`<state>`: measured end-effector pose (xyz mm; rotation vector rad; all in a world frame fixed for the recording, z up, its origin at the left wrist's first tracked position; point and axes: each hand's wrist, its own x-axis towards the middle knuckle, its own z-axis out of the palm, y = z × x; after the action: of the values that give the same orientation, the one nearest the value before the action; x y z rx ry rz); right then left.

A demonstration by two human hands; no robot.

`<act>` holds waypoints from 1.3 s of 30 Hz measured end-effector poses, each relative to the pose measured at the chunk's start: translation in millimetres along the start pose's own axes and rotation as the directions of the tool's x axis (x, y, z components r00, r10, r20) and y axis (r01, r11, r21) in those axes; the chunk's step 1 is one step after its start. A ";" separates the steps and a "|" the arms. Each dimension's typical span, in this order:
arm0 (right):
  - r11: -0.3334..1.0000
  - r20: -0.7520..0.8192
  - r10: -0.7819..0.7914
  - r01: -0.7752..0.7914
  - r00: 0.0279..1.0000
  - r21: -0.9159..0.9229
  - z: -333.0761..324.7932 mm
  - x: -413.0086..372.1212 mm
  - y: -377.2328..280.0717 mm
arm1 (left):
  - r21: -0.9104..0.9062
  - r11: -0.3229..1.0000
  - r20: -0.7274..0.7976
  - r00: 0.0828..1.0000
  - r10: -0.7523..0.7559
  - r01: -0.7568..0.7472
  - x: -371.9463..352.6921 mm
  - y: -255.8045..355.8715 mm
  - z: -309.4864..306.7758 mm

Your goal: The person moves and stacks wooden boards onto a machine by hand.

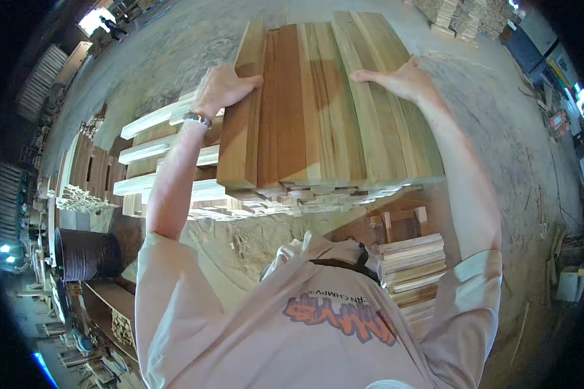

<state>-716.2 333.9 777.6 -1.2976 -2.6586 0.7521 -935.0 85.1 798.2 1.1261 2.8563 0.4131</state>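
Note:
A row of wooden planks lies side by side on top of a tall stack in front of me. Among them are a left plank (241,142), a reddish-brown plank (285,110) and pale greenish right planks (386,129). My left hand (224,92) is closed over the outer edge of the left plank, thumb on its top face and the other fingers mostly hidden. On the opposite side my right hand (405,81) grips the outer edge of the right planks. Its thumb points inward across the top, and its remaining fingers are largely out of sight.
Beside the stack on the left, pale timber pieces (146,152) stick out in layers. Another pile of boards (412,259) stands low at my right. A dark round drum (87,254) sits at left, and a distant person (113,28) is at upper left.

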 end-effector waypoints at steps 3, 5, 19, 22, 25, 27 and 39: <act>0.996 -0.098 -0.060 0.052 0.993 -0.077 12.1 16.1 13.8 | -0.264 0.965 -0.044 0.999 -0.010 -0.002 7.2 15.8 0.1; 0.987 -0.135 -0.147 0.138 0.980 -0.076 9.5 22.2 20.8 | -0.254 0.967 -0.017 1.000 -0.012 0.007 4.1 46.3 -1.3; 0.995 -0.146 -0.082 0.073 0.986 -0.063 -2.9 -7.6 10.8 | -0.068 0.969 -0.084 0.969 0.233 -0.238 -32.8 136.4 43.3; 0.939 -0.095 -0.336 0.341 0.937 0.044 -3.9 12.0 24.5 | 0.039 0.947 -0.171 0.931 0.322 -0.320 -90.4 153.3 18.5; 0.840 0.059 -0.288 0.223 0.956 0.495 -41.1 -60.9 32.3 | -0.304 0.704 -0.376 0.760 0.531 -0.642 -153.1 164.4 -1.0; 0.694 0.014 -0.054 0.028 0.998 0.719 -29.8 -75.7 79.0 | -0.648 0.337 -0.301 0.636 0.710 -0.683 -188.9 140.7 22.8; -0.614 0.586 0.785 0.125 0.202 0.779 266.9 -378.1 326.6 | -0.810 0.081 0.099 0.001 0.995 -0.580 -214.8 286.1 206.6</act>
<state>-318.4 111.2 441.6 -1.5992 0.3909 1.4388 -558.8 187.7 661.9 2.1557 0.8350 0.6171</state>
